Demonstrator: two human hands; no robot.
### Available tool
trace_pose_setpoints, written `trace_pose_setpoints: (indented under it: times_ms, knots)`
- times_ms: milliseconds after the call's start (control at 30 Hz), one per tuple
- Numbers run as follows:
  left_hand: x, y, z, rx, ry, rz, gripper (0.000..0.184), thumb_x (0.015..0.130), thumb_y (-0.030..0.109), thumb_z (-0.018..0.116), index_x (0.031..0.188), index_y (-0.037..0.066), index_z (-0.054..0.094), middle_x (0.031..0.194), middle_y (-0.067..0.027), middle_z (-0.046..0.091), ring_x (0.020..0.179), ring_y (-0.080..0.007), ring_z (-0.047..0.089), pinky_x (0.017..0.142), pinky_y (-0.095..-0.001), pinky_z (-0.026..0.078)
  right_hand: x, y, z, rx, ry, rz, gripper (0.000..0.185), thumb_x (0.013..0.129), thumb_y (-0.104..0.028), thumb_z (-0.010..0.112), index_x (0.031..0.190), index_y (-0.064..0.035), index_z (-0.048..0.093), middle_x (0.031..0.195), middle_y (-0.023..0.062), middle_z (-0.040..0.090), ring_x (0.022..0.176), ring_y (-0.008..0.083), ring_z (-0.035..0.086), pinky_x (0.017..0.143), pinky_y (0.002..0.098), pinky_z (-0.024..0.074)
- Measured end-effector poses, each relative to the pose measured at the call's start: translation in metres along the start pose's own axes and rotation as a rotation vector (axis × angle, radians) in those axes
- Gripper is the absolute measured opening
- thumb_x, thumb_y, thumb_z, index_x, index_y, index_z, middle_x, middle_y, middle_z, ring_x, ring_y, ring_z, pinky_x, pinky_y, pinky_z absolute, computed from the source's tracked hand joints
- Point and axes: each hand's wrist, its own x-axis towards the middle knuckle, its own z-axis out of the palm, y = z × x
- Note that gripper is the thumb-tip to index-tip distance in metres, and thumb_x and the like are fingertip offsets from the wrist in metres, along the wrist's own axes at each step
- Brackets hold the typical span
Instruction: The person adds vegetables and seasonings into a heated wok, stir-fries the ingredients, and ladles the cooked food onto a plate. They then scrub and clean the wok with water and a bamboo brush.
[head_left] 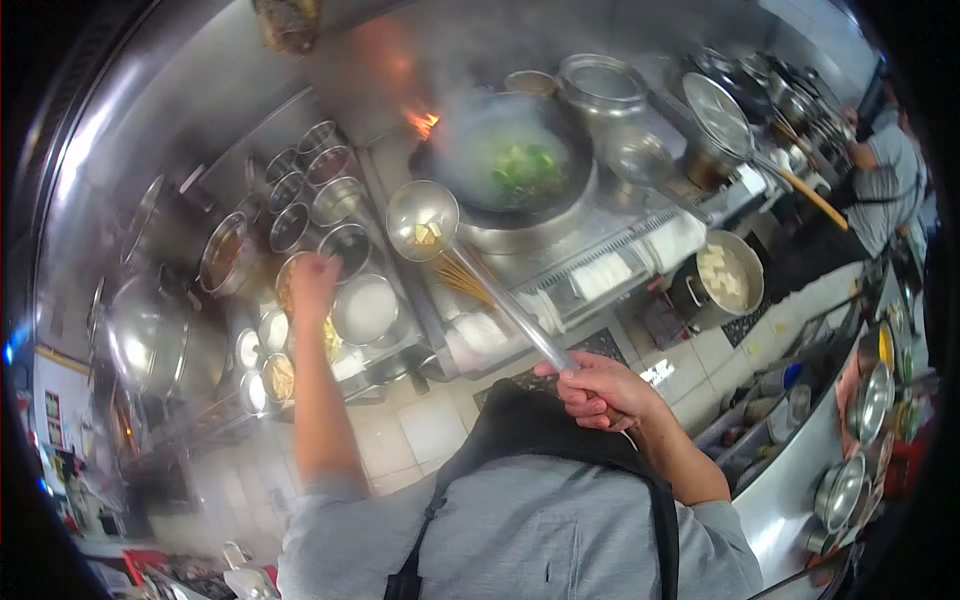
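Note:
My right hand is wrapped round the handle end of a long metal ladle. The ladle's bowl holds chopped pale and yellowish pieces, and it hangs just left of a dark wok. Green vegetables lie in the steaming wok. My left hand reaches among the metal ingredient containers, over one with brownish contents. Its fingers are blurred and partly hidden, so I cannot tell what they hold. Close beside that hand is a container of white contents.
Flames rise at the wok's left edge. A metal pot and a strainer stand to the right. Lower right is a pot of white chunks. Another person stands at far right.

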Motion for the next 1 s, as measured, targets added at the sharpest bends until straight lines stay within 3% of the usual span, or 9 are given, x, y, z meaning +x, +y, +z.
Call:
trace_pose_setpoints:
  times_ms: [100, 167, 233, 300, 400, 500, 733, 833, 1000]
  knots:
    - [0.005, 0.108, 0.074, -0.137, -0.364, 0.088, 0.034, 0.088, 0.029, 0.079, 0.103, 0.0, 0.069, 0.085, -0.0081, 0.071, 0.082, -0.0189, 0.068, 0.077, -0.0339, 0.052, -0.038, 0.019, -0.015, 0.14, -0.043, -0.038, 0.033, 0.108, -0.016, 0.053, 0.137, -0.0008, 0.051, 0.069, -0.0025, 0.047, 0.047, 0.003, 0.039, 0.036, 0.0207, 0.0326]
    - [-0.002, 0.149, 0.12, 0.128, -0.218, 0.435, 0.038, 0.088, 0.031, 0.078, 0.108, 0.0, 0.069, 0.09, -0.0089, 0.072, 0.087, -0.0199, 0.069, 0.08, -0.0341, 0.053, -0.071, 0.043, -0.03, 0.297, -0.045, -0.112, 0.032, 0.108, -0.016, 0.053, 0.136, -0.0006, 0.052, 0.069, -0.0032, 0.047, 0.047, 0.0016, 0.039, 0.036, 0.0194, 0.0321]
    - [-0.024, 0.245, 0.124, 0.003, -0.552, 0.287, 0.037, 0.092, 0.032, 0.076, 0.109, -0.001, 0.07, 0.101, -0.0104, 0.07, 0.094, -0.0171, 0.064, 0.086, -0.033, 0.051, -0.101, 0.079, -0.05, 0.382, -0.081, -0.24, 0.029, 0.109, -0.017, 0.053, 0.133, -0.0007, 0.053, 0.066, -0.0042, 0.045, 0.047, 0.0004, 0.038, 0.035, 0.0182, 0.0312]
    - [-0.031, 0.252, 0.178, -0.363, -0.4, 0.39, 0.034, 0.102, 0.033, 0.069, 0.111, 0.001, 0.068, 0.098, -0.0038, 0.067, 0.088, -0.016, 0.059, 0.084, -0.0336, 0.05, -0.152, 0.101, -0.038, 0.409, 0.122, -0.363, 0.03, 0.108, -0.017, 0.055, 0.134, -0.0012, 0.054, 0.065, -0.0049, 0.044, 0.047, 0.0, 0.038, 0.035, 0.0184, 0.0307]
    - [-0.08, 0.306, 0.231, -0.561, -0.689, 0.329, 0.026, 0.105, 0.035, 0.064, 0.104, 0.008, 0.065, 0.077, 0.0061, 0.047, 0.063, -0.0035, 0.039, 0.055, -0.0211, 0.031, -0.218, 0.156, -0.03, 0.385, 0.336, -0.669, 0.034, 0.106, -0.017, 0.057, 0.136, -0.0006, 0.052, 0.065, -0.0056, 0.044, 0.048, 0.0005, 0.039, 0.035, 0.0194, 0.0308]
    - [-0.117, 0.322, 0.304, -0.646, -0.914, 0.34, 0.024, 0.103, 0.037, 0.066, 0.105, 0.013, 0.065, 0.078, 0.0051, 0.052, 0.061, -0.003, 0.043, 0.051, -0.0208, 0.033, -0.28, 0.214, 0.01, 0.317, 0.604, -1.012, 0.039, 0.104, -0.018, 0.06, 0.139, -0.0038, 0.051, 0.066, -0.0059, 0.044, 0.047, 0.0011, 0.039, 0.036, 0.0202, 0.0315]
    - [-0.269, 0.409, 0.353, -0.674, -1.51, 0.26, 0.02, 0.104, 0.029, 0.066, 0.113, 0.012, 0.063, 0.081, 0.0033, 0.058, 0.061, -0.0016, 0.047, 0.051, -0.0172, 0.036, -0.294, 0.315, 0.115, 0.443, 1.982, -0.822, 0.044, 0.101, -0.02, 0.062, 0.141, -0.0086, 0.049, 0.069, 0.0011, 0.053, 0.05, 0.0085, 0.05, 0.043, 0.0267, 0.0416]
    - [-0.335, 0.422, 0.371, -0.667, -1.66, 0.406, 0.021, 0.104, 0.029, 0.066, 0.114, 0.011, 0.063, 0.081, 0.0029, 0.058, 0.06, -0.0031, 0.048, 0.05, -0.0184, 0.038, -0.258, 0.372, 0.137, 0.596, 2.241, -0.685, 0.044, 0.098, -0.018, 0.066, 0.137, -0.0051, 0.051, 0.073, 0.006, 0.059, 0.055, 0.0134, 0.057, 0.048, 0.0311, 0.0468]
    - [-0.38, 0.463, 0.385, -0.591, -1.81, 0.637, 0.023, 0.104, 0.03, 0.067, 0.114, 0.01, 0.063, 0.082, 0.003, 0.058, 0.062, -0.0032, 0.05, 0.049, -0.0198, 0.038, -0.218, 0.452, 0.118, 0.126, 2.734, -0.141, 0.035, 0.094, -0.013, 0.068, 0.124, 0.0, 0.056, 0.074, 0.0082, 0.059, 0.059, 0.0171, 0.06, 0.057, 0.0344, 0.0487]
